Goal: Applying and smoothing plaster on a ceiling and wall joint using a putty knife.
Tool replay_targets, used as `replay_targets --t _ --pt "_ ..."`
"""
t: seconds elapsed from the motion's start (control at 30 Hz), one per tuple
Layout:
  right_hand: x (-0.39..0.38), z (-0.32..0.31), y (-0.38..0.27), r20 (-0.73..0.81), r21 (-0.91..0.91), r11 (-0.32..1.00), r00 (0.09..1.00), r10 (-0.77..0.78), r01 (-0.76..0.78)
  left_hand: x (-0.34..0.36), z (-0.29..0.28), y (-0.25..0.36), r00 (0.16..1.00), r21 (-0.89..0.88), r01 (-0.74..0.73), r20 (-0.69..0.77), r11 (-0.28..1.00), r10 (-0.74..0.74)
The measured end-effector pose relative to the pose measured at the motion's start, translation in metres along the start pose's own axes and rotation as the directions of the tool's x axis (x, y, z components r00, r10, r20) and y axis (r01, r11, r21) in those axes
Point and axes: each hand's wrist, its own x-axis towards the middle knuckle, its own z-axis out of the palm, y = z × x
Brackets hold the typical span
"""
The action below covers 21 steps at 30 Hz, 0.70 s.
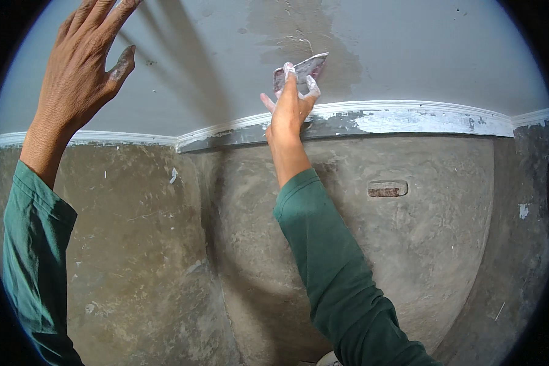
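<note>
My right hand [288, 119] grips a flat putty scraper [315, 64], a thin trapezoid blade smeared with white and dull red. Its edge lies at or close to a damp, darker patch [343, 61] on the pale grey wall [402, 49], where a thin ridge of filler or a crack line shows. White paste coats the fingertips. To the upper left, my left hand [82, 76] is open, fingers stretched up and thumb apart, near the wall; whether it touches cannot be told. Its fingertips run out of the picture.
White ridged trim [134, 139] runs along the wall's foot. A grey ledge with patchy white paint [421, 120] juts beneath it. On the concrete surface [128, 244] is a small rectangular block or recess [387, 188] with a brown inset. A pale rounded thing [329, 360] peeks in at the bottom edge.
</note>
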Motion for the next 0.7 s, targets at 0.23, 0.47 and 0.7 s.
replay_targets --t 0.23,0.47,0.7 --pt "-0.023 0.025 -0.003 0.107 -0.032 0.999 0.994 -0.018 0.021 0.000 0.000 -0.004 0.992 -0.084 -0.066 -0.112 0.994 0.057" --pt "-0.037 0.022 0.016 0.247 -0.272 0.950 0.965 -0.085 0.153 0.020 -0.065 0.041 0.982 -0.024 0.084 0.175 0.996 -0.078" --pt "-0.029 -0.001 -0.001 0.097 -0.134 0.924 0.933 -0.347 0.358 0.018 -0.063 0.043 0.977 0.015 0.090 0.195 0.996 -0.092"
